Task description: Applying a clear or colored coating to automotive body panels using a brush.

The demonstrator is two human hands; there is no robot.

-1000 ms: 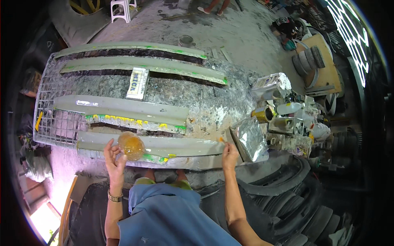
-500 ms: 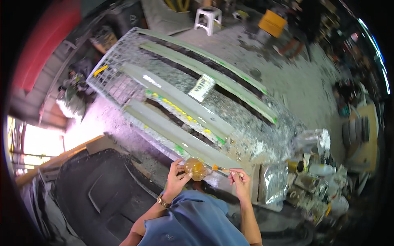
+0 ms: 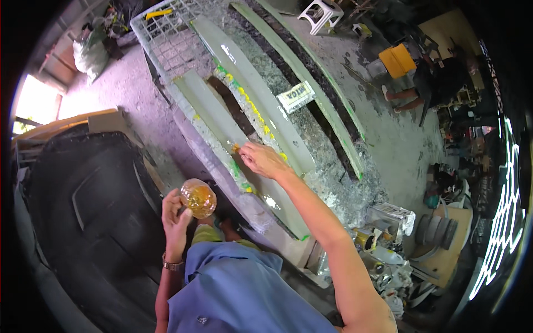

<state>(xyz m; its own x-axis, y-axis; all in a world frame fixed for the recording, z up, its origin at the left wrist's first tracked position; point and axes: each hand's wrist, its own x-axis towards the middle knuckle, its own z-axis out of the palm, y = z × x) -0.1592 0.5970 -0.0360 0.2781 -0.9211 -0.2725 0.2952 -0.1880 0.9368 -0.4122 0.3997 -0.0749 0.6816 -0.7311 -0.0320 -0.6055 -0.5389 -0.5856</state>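
A clear round cup (image 3: 201, 201) of amber liquid is gripped at its side by my left hand (image 3: 175, 216), out beyond the table's near edge. My right hand (image 3: 263, 160) reaches across and closes around a small paintbrush; its orange bristles (image 3: 236, 149) touch or nearly touch the nearest long pale-grey trough-shaped piece (image 3: 206, 105). Fingers hide most of the brush handle. Yellow and green patches mark the rims of this piece and the neighbouring grey one (image 3: 244, 69). Wet-looking shine shows on parts of both.
Two greenish long strips (image 3: 302, 72) lie farther across the speckled table, with a printed packet (image 3: 296, 97) beside them. A large black moulded shell (image 3: 94, 205) stands at left. Cans and crumpled wrappings (image 3: 383, 255) crowd the right. Another person's leg (image 3: 405, 94) shows near a yellow crate (image 3: 397, 61).
My right hand has moved the brush from beside the cup up and left onto the nearest grey piece. My left hand has carried the cup left. The view has turned and shifted.
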